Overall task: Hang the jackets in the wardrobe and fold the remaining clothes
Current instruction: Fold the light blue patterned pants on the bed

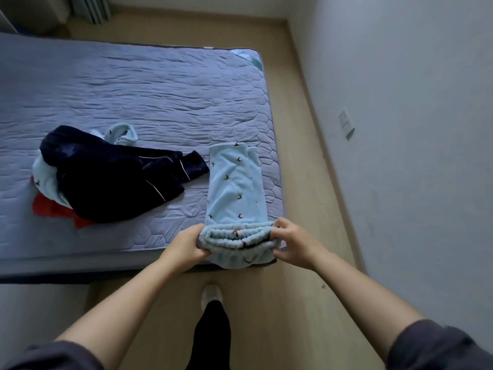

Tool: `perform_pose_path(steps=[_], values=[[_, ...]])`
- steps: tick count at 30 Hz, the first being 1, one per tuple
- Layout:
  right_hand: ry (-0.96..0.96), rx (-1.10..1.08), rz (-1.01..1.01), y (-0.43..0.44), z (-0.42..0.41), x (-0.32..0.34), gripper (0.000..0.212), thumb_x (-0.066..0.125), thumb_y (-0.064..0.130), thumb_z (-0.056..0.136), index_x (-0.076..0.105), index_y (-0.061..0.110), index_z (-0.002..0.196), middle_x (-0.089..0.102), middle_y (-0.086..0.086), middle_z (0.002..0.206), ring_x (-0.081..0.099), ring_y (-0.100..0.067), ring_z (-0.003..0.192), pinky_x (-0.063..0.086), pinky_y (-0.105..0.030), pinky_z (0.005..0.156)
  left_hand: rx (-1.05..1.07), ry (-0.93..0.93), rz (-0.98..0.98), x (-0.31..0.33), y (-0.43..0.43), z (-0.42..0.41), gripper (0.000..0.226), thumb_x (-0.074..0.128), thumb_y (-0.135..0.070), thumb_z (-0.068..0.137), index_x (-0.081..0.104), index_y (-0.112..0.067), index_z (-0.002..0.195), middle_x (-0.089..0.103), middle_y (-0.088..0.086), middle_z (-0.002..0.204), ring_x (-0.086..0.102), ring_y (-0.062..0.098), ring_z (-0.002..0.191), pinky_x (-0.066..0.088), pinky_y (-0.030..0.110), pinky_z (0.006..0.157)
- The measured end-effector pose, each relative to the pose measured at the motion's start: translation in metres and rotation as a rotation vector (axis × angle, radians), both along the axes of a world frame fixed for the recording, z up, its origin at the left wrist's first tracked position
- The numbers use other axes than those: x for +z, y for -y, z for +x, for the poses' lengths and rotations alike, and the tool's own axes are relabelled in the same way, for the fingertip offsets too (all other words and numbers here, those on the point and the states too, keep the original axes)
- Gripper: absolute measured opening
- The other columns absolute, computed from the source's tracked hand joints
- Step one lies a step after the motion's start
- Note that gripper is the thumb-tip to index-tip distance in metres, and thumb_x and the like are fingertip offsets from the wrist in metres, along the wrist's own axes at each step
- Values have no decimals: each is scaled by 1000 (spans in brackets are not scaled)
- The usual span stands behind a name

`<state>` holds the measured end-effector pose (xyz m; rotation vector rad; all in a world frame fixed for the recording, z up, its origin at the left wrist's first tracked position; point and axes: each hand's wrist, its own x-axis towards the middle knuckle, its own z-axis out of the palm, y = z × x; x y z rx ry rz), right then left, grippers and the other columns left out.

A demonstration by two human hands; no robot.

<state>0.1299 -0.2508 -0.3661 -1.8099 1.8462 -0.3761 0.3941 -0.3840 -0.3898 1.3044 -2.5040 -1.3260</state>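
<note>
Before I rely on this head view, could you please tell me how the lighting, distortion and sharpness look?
Head view: dim, bluish light with no glare; the navy garment loses detail in shadow; wide-angle distortion bows the mattress edge; the left hand, right hand and light blue trousers look sharp.

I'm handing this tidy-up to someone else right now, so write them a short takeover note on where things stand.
Hands: left hand grips the left end of the waistband of the light blue trousers; right hand grips the right end.
The trousers lie lengthwise on the mattress near its right edge, legs laid together, waistband at the near edge.
Pile to their left: navy garment over a light blue piece and a red garment.
Done: trousers halved lengthwise.
Left: fold them down, then sort the pile. No wardrobe in view.
</note>
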Motion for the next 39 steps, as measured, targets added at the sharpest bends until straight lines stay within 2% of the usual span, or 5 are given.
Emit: perform_pose_path(steps=[6, 13, 24, 32, 39], values=[[91, -11, 174, 73, -24, -58, 10, 65, 14, 79, 59, 8, 85, 47, -1, 99, 52, -18, 84, 47, -31, 77, -65, 215, 27, -44, 72, -29, 23, 54, -53, 69, 56, -30, 73, 61, -9, 79, 55, 15, 81, 47, 36, 71], [245, -22, 80, 127, -49, -65, 13, 69, 7, 77, 60, 9, 86, 44, 3, 93, 49, -14, 82, 41, -19, 74, 267, 43, 210, -53, 90, -58, 39, 70, -23, 79, 50, -41, 106, 64, -12, 99, 61, 13, 96, 48, 29, 73], [358, 302, -161, 164, -61, 21, 23, 59, -9, 72, 62, -1, 93, 48, -14, 96, 49, -23, 82, 41, -13, 78, -87, 209, -443, 26, 74, -102, 112, 71, -48, 66, 4, -19, 151, 42, 4, 142, 48, 24, 121, 42, 37, 92], [537, 204, -57, 163, -42, 18, 81, 67, -4, 73, 34, 30, 138, 52, -1, 115, 54, -6, 83, 46, -15, 74, -53, 288, -435, 57, 85, -90, 30, 64, -34, 75, 62, -31, 105, 52, -9, 98, 52, 13, 99, 31, 33, 83], [532, 267, 308, 155, -17, 11, 36, 60, 32, 65, 58, 25, 100, 63, 13, 83, 59, -3, 78, 48, -24, 68, 367, 397, -473, 56, 22, -81, 42, 66, -7, 68, 63, -28, 105, 49, -2, 99, 49, 23, 93, 31, 33, 83]])
